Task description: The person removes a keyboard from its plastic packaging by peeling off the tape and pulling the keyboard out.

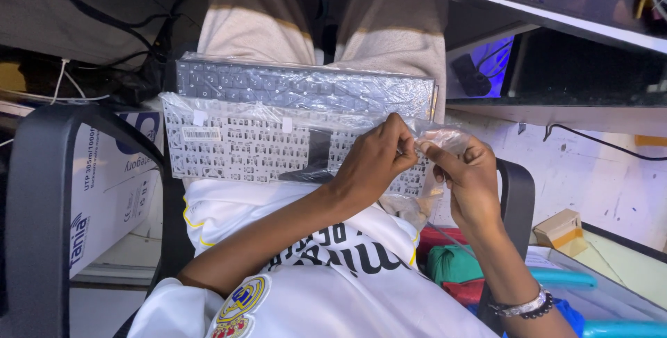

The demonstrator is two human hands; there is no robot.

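Two laptop keyboards in clear plastic bags lie across my lap. The far keyboard (299, 88) shows its dark grey keys. The near keyboard (243, 147) lies face down, showing a pale metal back, a barcode sticker and a black ribbon cable. My left hand (375, 161) and my right hand (467, 178) meet at its right end. Both pinch the loose open end of the near keyboard's plastic bag (438, 136) between fingertips. A beaded bracelet sits on my right wrist.
Black chair armrests stand at the left (42, 199) and right (517, 185). A white printed cardboard box (111, 185) sits at the left and a small brown box (561, 230) at the right. A white desk edge (556, 18) runs above, with cables underneath. Coloured cloth items (451, 261) lie at lower right.
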